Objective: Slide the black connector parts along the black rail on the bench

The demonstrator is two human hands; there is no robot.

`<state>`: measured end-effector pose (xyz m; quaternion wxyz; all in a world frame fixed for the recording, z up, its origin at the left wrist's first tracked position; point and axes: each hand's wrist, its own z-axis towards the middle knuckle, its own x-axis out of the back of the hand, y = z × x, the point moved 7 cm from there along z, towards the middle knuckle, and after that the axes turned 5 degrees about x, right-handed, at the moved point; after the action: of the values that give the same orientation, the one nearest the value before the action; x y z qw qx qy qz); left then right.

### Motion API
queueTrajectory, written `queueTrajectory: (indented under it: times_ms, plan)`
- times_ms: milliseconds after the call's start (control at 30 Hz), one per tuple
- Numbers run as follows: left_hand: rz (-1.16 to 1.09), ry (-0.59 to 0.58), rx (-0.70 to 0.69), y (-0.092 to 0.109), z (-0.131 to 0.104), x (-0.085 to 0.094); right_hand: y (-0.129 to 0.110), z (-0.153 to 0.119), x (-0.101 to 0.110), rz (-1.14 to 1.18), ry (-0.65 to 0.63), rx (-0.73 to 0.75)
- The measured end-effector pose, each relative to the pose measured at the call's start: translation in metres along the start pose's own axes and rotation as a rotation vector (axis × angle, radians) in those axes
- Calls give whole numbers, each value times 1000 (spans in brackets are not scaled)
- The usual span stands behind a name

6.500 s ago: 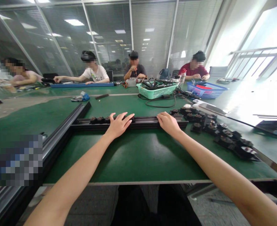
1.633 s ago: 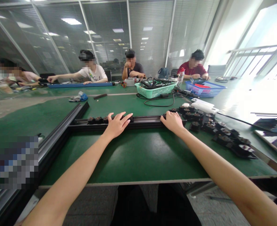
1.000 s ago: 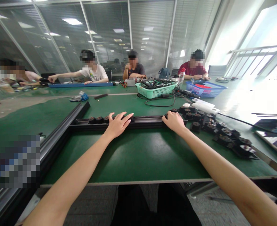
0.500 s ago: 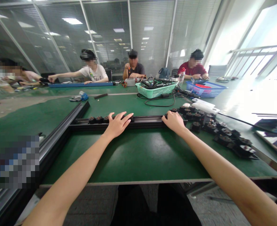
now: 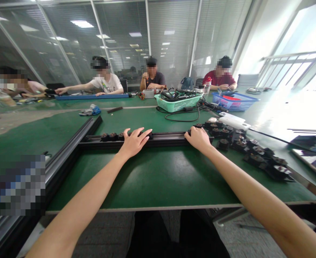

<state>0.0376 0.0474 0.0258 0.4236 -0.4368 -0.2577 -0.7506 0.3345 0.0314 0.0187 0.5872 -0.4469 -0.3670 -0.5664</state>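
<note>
A black channel rail [image 5: 168, 137] lies across the green table in front of me. Toward its left end sits a row of small black round parts [image 5: 113, 137] with brownish tops. My left hand [image 5: 134, 143] rests over the right part of that row, fingers spread and touching the parts, some of which it covers. Near the rail's right end is my right hand [image 5: 199, 139], its fingers curled down over the rail. A bit of something black shows by its thumb, but the fingers hide what it is.
A longer dark rail [image 5: 66, 154] runs diagonally at the left, meeting the channel's end. Many loose black parts [image 5: 240, 143] cluster at the right beside a white box [image 5: 234, 121]. Farther back stand a green basket [image 5: 179, 104] of cables and a blue basket [image 5: 234, 102]. Several people sit opposite.
</note>
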Motion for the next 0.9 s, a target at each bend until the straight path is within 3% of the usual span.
queueTrajectory:
  times_ms: [433, 733, 900]
  plan:
    - [10, 1, 3, 0, 0, 0, 2, 2, -3, -6, 5, 6]
    - [11, 0, 4, -1, 0, -1, 1, -3, 5, -57, 79, 18]
    - [12, 5, 3, 0, 0, -1, -9, -3, 6, -19, 84, 158]
